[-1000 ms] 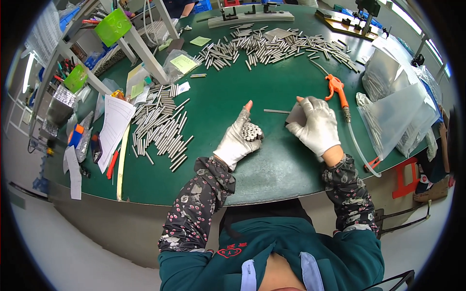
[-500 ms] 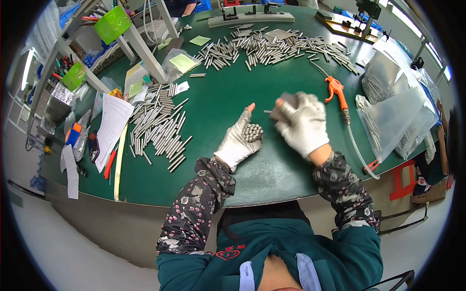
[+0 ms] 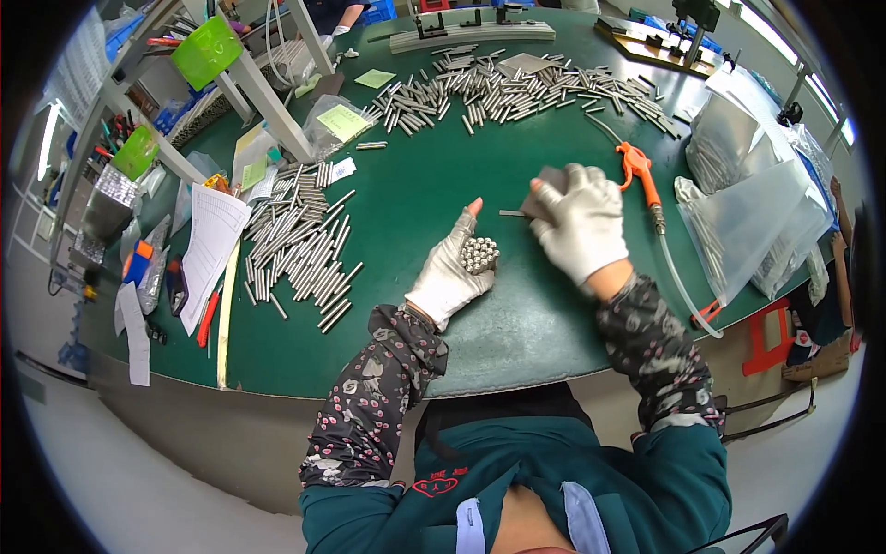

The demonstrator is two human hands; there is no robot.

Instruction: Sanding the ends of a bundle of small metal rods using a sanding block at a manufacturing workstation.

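Observation:
My left hand (image 3: 448, 277), in a white glove with bare thumb tip, is closed around a bundle of metal pins (image 3: 479, 255), their round ends facing up. To its right, my gloved right hand (image 3: 586, 222) grips a flat grey-brown pad (image 3: 546, 189), slightly blurred. A single metal pin (image 3: 511, 213) lies on the green table just left of the pad; whether its right end is under the pad I cannot tell. Left of my left hand, many pins (image 3: 305, 240) lie in a loose pile. A wider heap of pins (image 3: 517, 92) spreads across the far side.
An orange air gun (image 3: 639, 171) with a clear hose lies right of my right hand. Clear plastic bags (image 3: 757, 222) line the right edge. Printed sheets (image 3: 214, 245) and a red-handled tool (image 3: 209, 319) are at the left. A metal rail fixture (image 3: 471, 37) stands at the back.
The right hand and its pad have shifted slightly right and upward, showing more of the single pin. The left hand keeps its bundle almost in the same place.

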